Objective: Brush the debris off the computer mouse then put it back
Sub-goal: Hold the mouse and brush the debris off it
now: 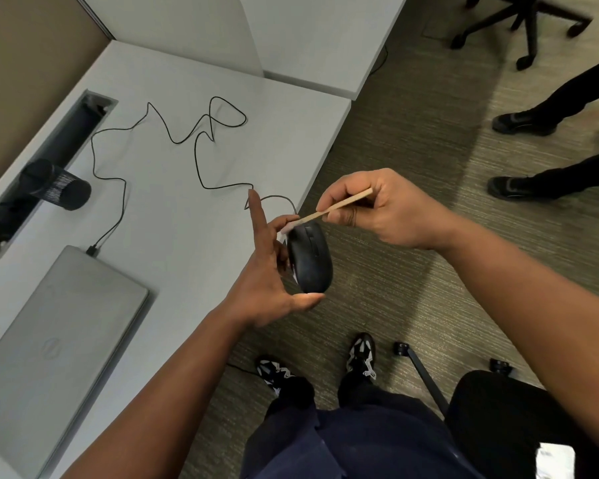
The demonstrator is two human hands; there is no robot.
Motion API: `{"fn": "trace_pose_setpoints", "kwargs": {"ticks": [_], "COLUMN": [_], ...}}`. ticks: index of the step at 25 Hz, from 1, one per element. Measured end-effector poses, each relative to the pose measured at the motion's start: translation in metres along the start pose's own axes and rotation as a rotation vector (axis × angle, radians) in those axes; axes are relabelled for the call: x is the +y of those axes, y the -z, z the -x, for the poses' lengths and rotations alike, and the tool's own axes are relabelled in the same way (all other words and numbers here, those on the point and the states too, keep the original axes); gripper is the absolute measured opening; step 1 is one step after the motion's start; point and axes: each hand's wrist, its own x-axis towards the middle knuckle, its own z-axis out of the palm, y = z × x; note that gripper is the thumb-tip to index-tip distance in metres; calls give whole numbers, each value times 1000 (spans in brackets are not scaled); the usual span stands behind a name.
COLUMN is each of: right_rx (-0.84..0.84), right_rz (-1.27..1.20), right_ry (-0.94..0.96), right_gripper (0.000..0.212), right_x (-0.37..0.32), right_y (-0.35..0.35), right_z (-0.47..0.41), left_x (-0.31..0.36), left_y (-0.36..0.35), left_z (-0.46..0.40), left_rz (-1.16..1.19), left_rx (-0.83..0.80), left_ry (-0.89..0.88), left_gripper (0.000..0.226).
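Left hand point(267, 271) gripping black mouse point(310, 259) off the tabletop's point(187, 209) right edge — right hand point(381, 212) pinching wooden brush point(339, 206), bristles touching mouse's far end.

The mouse point(310, 259) is matte black, and so is its cable point(201, 167), which lies in thin dark loops on the pale grey desk point(173, 219). The brush point(339, 206) has a light tan wooden handle and whitish bristles. The laptop point(54, 344) is silver-grey. A black cup point(57, 184) carries a fine white speckled mesh pattern. The carpet point(412, 140) is olive-grey with fine streaks. The wearer's trousers point(360, 440) are navy, the shoes point(360, 354) black and white.
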Motion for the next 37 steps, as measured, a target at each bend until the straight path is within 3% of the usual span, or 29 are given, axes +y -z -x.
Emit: {"fn": "trace_pose_setpoints", "kwargs": {"ticks": [13, 23, 27, 31, 35, 37], "right_rx": [128, 79, 167, 106, 183, 221], "right_rz": [91, 78, 188, 81, 216, 133], "right_ry": [0, -7, -23, -25, -61, -36], "right_gripper": [12, 11, 13, 12, 11, 10], "right_x": [5, -1, 3, -3, 7, 8], "right_y": [-5, -7, -6, -8, 3, 5], "right_z": [7, 8, 6, 5, 5, 7], "left_x": [1, 2, 3, 4, 1, 1], "left_y": [-1, -3, -3, -4, -3, -4], "left_z": [2, 2, 4, 2, 2, 1], "left_rz": [-14, -15, -34, -31, -10, -6], "left_rx": [8, -6, 16, -5, -9, -15], "left_ry": [15, 26, 17, 31, 38, 44], "left_gripper": [169, 169, 168, 165, 166, 163]}}
